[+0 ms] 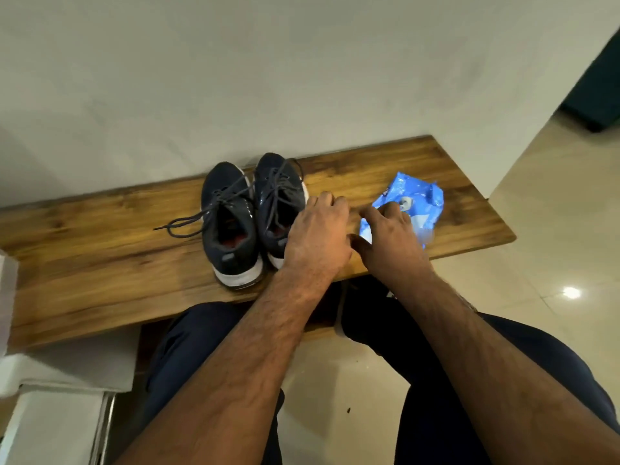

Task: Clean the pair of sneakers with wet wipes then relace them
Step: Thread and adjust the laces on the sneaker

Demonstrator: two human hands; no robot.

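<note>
Right now your left hand (pixel 318 229) hovers loosely curled, holding nothing, beside the dark navy laced sneakers (pixel 248 213); your right hand (pixel 389 239) touches the crumpled blue plastic wet-wipes pack (pixel 422 199), grip unclear.

The left hand (pixel 317 236) is covering the heel side of the right-hand dark navy mesh sneaker (pixel 280 196) at the frame's centre. The right hand (pixel 389 239) is hiding the lower left part of the crinkled blue plastic wet-wipes packet (pixel 419 199), whose print is blurring beyond reading; whether its fingers are touching it is unclear. A white object (pixel 6 297) is running off the left edge, unidentifiable.
</note>
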